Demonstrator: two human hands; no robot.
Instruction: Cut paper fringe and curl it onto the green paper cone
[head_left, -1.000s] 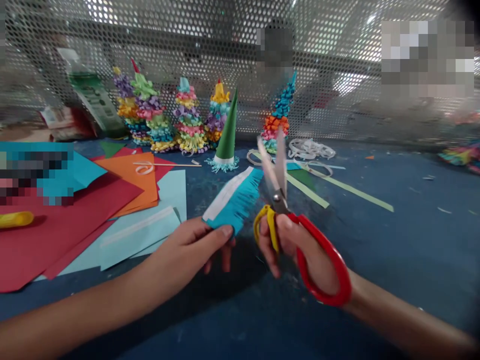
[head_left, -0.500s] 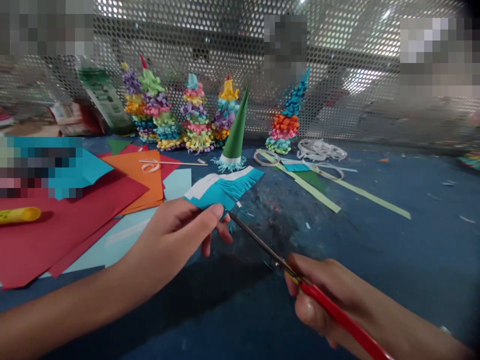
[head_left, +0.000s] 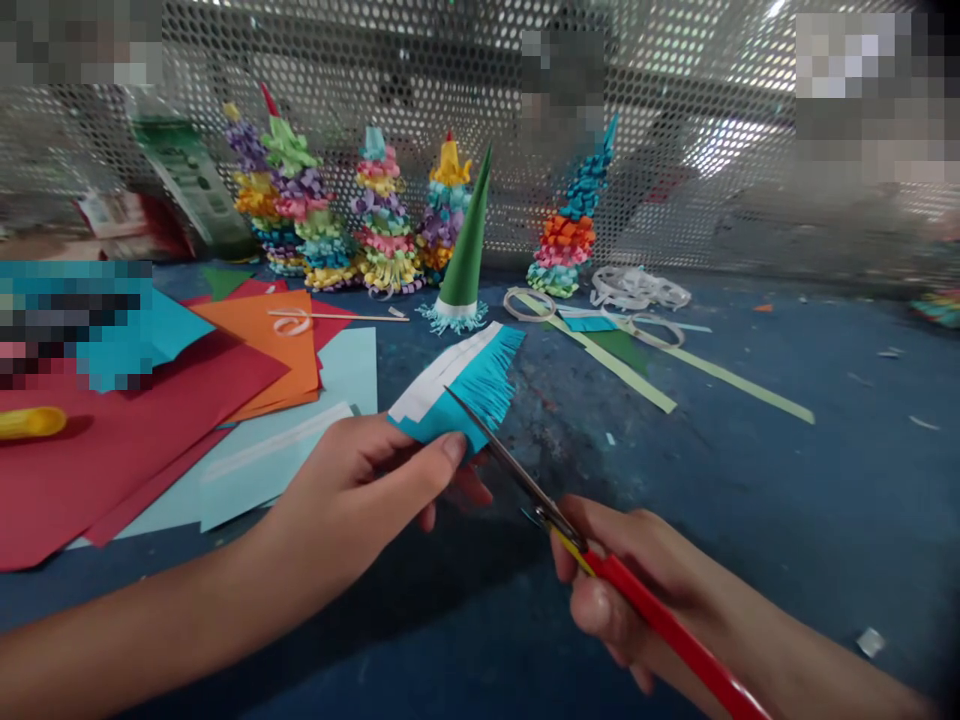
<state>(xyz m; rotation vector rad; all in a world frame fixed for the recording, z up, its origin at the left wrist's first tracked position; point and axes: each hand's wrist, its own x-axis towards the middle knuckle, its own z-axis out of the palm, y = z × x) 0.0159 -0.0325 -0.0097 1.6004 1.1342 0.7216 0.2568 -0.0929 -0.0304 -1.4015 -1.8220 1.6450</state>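
Work surface: dark blue table (head_left: 675, 480), scattered with paper scraps, backed by one perforated metal screen (head_left: 660, 200). Along the screen stand five curled-paper cone trees (head_left: 386, 230) in mixed colours, plus one plain green paper cone (head_left: 465, 240) with a blue fringe at its base, six cones in all.

Left of my hands lie overlapping paper sheets: red (head_left: 127, 450), orange (head_left: 259, 345) and pale blue (head_left: 277, 465), exact count hidden by overlap. One yellow glue stick (head_left: 30, 422) rests on the red sheet. Right of the green cone: two pale green paper strips (head_left: 615, 365), two separate paper rings (head_left: 529, 303) and one tangled bundle of white paper loops (head_left: 637, 288).

Left hand (head_left: 360, 480): thumb on top, fingers beneath, pinched together on one blue fringed paper strip (head_left: 480, 385) with a white band, held in the air above the table. Right hand (head_left: 637, 590): fingers wrapped closed around the handles of one pair of red-and-yellow scissors (head_left: 517, 465). Blades nearly closed, their tip lying across the strip.
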